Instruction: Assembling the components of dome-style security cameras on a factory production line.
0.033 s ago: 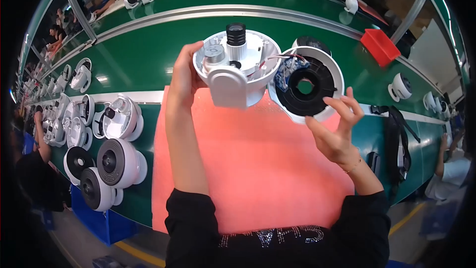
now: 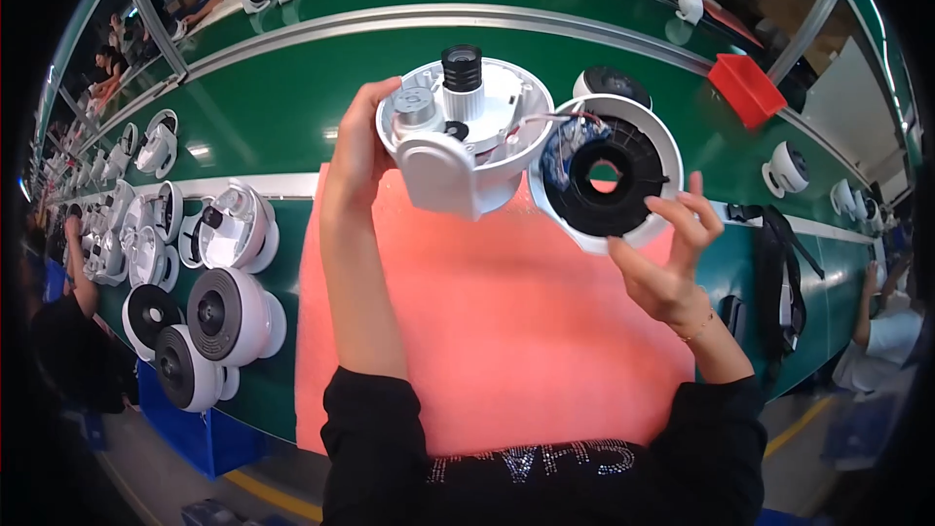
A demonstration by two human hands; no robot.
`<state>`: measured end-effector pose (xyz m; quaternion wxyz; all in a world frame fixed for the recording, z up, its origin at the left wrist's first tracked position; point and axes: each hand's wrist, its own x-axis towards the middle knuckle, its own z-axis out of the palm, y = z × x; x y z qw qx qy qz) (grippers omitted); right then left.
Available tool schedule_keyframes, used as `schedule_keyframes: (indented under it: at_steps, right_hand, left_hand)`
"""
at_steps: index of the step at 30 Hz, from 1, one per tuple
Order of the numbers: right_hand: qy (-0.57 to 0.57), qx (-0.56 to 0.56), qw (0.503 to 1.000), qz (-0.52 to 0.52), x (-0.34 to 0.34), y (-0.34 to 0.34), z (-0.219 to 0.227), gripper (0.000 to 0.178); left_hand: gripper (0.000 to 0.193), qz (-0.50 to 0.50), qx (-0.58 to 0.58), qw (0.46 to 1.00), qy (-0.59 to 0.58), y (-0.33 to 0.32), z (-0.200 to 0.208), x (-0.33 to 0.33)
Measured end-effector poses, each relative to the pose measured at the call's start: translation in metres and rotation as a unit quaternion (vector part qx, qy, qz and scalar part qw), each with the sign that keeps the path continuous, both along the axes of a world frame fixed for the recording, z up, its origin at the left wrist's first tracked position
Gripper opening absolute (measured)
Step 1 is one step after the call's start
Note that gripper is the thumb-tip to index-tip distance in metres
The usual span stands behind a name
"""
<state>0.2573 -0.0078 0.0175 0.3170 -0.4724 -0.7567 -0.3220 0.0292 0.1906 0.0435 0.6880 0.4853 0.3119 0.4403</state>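
My left hand is closed on the left side of an opened white round housing, held above the pink mat. A black ribbed lens barrel stands up inside it, beside a silver motor. Thin wires run from the housing to a detached round cover, white-rimmed and black inside, with a blue circuit board. Thumb and fingers of my right hand grip that cover at its lower right rim. The cover is tilted, its inner side facing me.
On the left of the green bench stand several white devices, some open, some with grey fronts. Another device sits behind the cover. To the right are a red bin and a black strap. Other people work around.
The cover and my right hand have shifted slightly down and to the right. The housing in my left hand has turned a little.
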Motion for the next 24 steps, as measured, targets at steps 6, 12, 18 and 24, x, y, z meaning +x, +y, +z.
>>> schedule_keyframes:
  at_steps: [6, 12, 18, 24]
  right_hand:
    - [0.243, -0.261, 0.894, 0.272, -0.005, -0.042, 0.026, 0.033]
    - [0.32, -0.473, 0.739, 0.357, -0.03, -0.034, 0.017, 0.049]
    - [0.41, -0.476, 0.681, 0.377, -0.011, -0.008, 0.014, 0.056]
    - [0.58, -0.527, 0.541, 0.305, -0.023, 0.001, 0.009, 0.051]
  left_hand:
    - [0.021, -0.128, 0.188, 0.965, -0.13, -0.032, -0.047, 0.005]
    - [0.036, -0.707, 0.231, 0.644, 0.181, -0.039, -0.043, 0.066]
    - [0.028, -0.292, 0.407, 0.814, 0.294, -0.082, -0.027, 0.025]
    - [0.04, -0.083, 0.484, 0.79, 0.366, -0.185, -0.044, -0.048]
